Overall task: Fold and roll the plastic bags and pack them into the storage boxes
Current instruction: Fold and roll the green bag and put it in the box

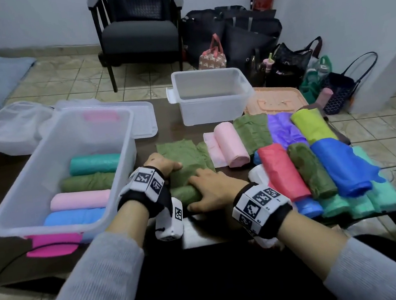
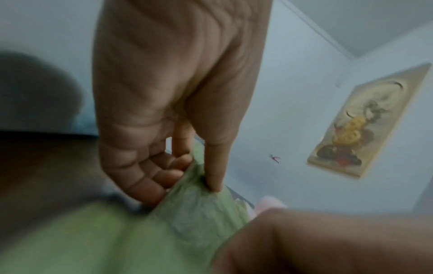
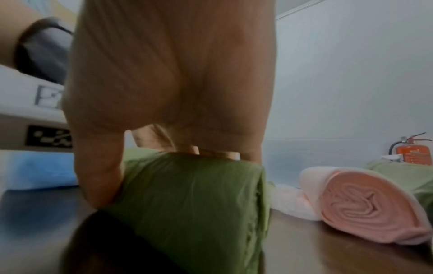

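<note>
An olive green bag (image 1: 185, 154) lies flat on the dark table (image 1: 189, 130), with its near end wound into a roll (image 1: 185, 193). My left hand (image 1: 166, 165) pinches the flat part's left edge between thumb and fingers (image 2: 194, 178). My right hand (image 1: 208, 191) lies over the roll (image 3: 192, 194), fingers curled over its top and thumb down its near side. At the left stands a clear storage box (image 1: 122, 160) holding teal (image 1: 94, 164), green (image 1: 87, 182), pink (image 1: 79, 200) and blue (image 1: 74, 216) rolls.
An empty clear box (image 1: 211, 109) stands at the back of the table, beside a lid (image 1: 144, 116) and an orange tray (image 1: 274, 101). A pink roll (image 1: 232, 145) and several coloured rolled and folded bags (image 1: 281, 171) fill the right side. A chair (image 1: 139, 31) and floor bags stand beyond.
</note>
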Tool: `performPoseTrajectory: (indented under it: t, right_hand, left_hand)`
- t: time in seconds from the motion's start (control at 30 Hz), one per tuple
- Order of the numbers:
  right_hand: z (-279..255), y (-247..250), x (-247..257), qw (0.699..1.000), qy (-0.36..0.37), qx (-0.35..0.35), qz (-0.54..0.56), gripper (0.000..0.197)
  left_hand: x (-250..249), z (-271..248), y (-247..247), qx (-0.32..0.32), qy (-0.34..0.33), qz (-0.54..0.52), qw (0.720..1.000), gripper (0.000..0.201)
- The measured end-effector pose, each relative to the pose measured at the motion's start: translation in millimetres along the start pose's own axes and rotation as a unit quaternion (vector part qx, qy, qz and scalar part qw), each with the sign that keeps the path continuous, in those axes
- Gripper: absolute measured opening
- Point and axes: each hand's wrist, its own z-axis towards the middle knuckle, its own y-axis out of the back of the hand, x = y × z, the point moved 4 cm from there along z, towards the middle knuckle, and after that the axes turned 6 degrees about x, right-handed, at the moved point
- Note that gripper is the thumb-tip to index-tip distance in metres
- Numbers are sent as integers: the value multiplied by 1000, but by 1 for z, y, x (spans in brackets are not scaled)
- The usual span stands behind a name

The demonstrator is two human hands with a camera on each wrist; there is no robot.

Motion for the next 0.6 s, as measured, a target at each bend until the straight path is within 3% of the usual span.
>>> performPoseTrajectory:
  t: [0.1, 0.2, 0.3, 0.4, 0.47, 0.53, 0.6]
  right_hand:
    - [-4, -5, 7, 1000, 21, -11, -7, 56]
    - [-5, -9, 11, 999, 27, 2, -19, 57]
    - [-5, -11, 14, 999, 43, 26, -16, 63]
    - [-6, -11, 13, 998, 48, 33, -18, 68]
    - [-6, -11, 12, 998, 44, 33, -11, 65]
    - [-6, -12, 13, 999, 40, 31, -10, 62]
    - [-4, -12, 14, 999, 38, 29, -16, 61]
  left_hand:
    - [-7, -3, -5, 40, -9, -79, 996, 21]
    - [-14, -9, -7, 57, -29, -125, 990, 16]
    - [-26, -9, 2, 21, -71, -165, 983, 29]
    - [-42, -11, 16, -35, -107, -196, 974, 20]
    - [-53, -12, 30, -114, -140, -163, 970, 29]
    - [-63, -22, 39, -201, -186, -53, 960, 37]
    - [-70, -29, 35, -210, -239, 93, 943, 41]
